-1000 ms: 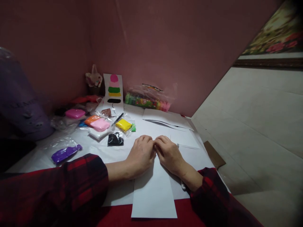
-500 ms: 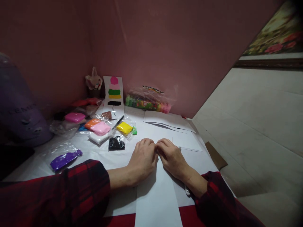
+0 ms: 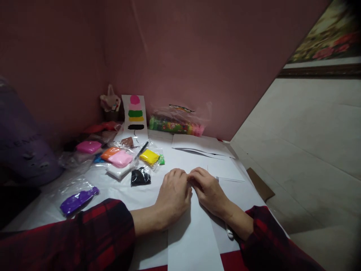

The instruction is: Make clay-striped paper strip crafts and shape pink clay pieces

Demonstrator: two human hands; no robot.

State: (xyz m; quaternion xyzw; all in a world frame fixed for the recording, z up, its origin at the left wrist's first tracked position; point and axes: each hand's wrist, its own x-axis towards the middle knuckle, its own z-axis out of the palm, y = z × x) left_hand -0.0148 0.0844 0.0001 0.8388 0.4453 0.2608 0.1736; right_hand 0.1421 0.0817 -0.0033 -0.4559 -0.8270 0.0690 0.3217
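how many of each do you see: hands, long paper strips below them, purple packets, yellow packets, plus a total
hands: 2 (left hand, right hand)
paper strip: 1
purple packet: 1
yellow packet: 1
total: 5

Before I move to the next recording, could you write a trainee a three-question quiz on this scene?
1. True or false: the left hand and right hand are wide apart.
2. Which packet lies nearest the left sleeve?
3. Fill in: on the painted sheet, the green band is directly above the ____ band.

Key:
1. False; they are close together over the white paper strip.
2. The purple packet.
3. Yellow.
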